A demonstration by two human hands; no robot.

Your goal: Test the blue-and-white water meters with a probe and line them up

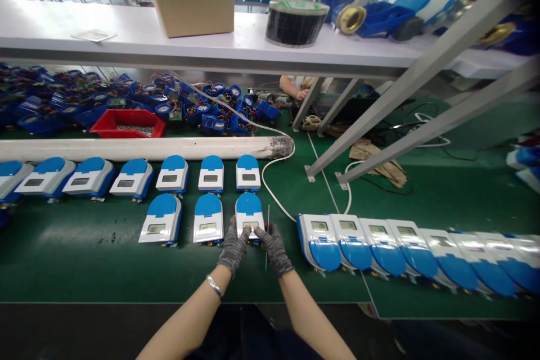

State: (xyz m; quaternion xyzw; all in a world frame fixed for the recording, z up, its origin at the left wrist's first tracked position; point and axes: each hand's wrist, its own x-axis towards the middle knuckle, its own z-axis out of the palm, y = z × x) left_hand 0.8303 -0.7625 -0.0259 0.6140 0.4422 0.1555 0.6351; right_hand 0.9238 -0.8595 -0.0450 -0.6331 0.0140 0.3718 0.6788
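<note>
The blue-and-white water meter [249, 215] lay flat on the green counter [84, 270] directly ahead of both gloved hands, its long axis running away from the person, blue cap at the far end and display toward the wrists. The left hand [233, 247] gripped its near left corner; the right hand [273, 246] gripped the near right corner, with a thin wire [267, 230] standing beside its fingers. Both hands sat equally near. Two more meters [184, 224] lay in the same row, just to the left.
</note>
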